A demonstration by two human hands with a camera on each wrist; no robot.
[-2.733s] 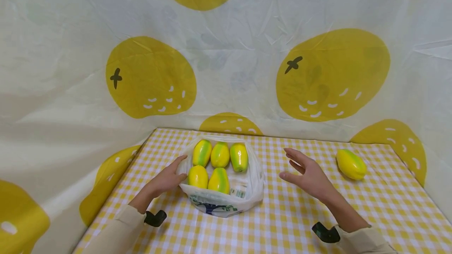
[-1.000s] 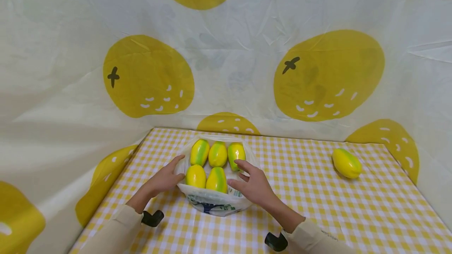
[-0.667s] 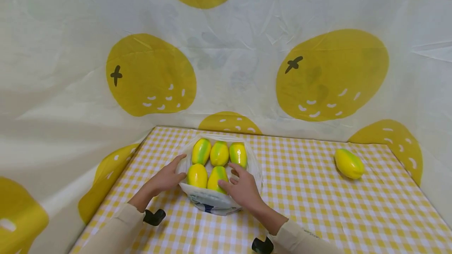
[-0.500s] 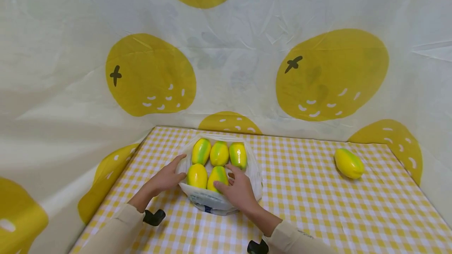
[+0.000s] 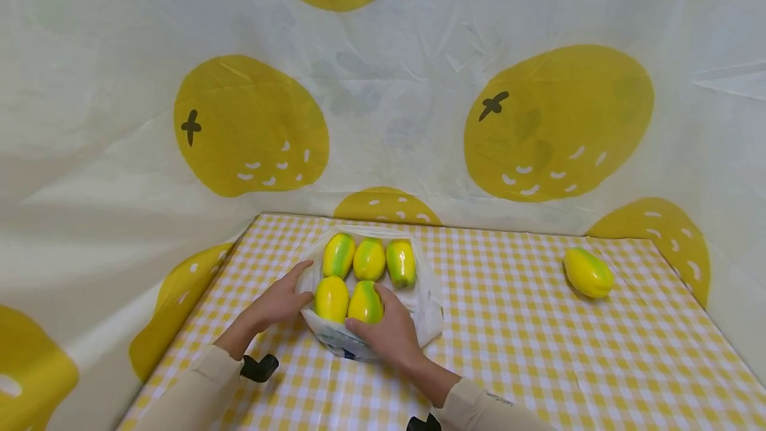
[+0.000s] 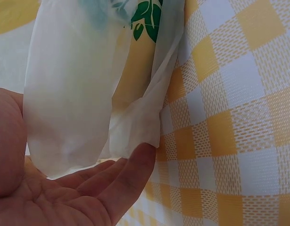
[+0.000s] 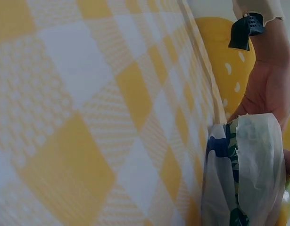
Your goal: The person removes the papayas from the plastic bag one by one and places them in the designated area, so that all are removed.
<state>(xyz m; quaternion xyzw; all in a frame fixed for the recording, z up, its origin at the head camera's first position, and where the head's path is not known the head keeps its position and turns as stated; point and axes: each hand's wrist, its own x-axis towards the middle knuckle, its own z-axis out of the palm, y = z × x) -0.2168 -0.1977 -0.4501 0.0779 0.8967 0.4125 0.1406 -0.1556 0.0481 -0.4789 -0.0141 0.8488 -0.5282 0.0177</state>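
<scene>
A white plastic bag [image 5: 427, 324] stands with its mouth spread on the checked tablecloth, several glossy yellow fruits [image 5: 338, 255] with green streaks inside it. At the bag's left side, my left hand [image 5: 278, 301] has its thumb near the rim and its extended fingers along the outside. In the left wrist view the bag's wall [image 6: 74, 94] lies between that thumb and fingers. My right hand [image 5: 391, 328] reaches into the bag and grips the front right fruit [image 5: 365, 302], thumb in front and fingers round its right side. Some of those fingers are hidden.
Another yellow-green fruit [image 5: 589, 273] lies on the right part of the table, outside the bag. The yellow-and-white checked tablecloth [image 5: 509, 331] ends at a fruit-print curtain [image 5: 395, 132] behind and at the left.
My right hand has come from the right of the bag into it and closed round the front right fruit. The left hand and the fruit outside the bag have stayed in place.
</scene>
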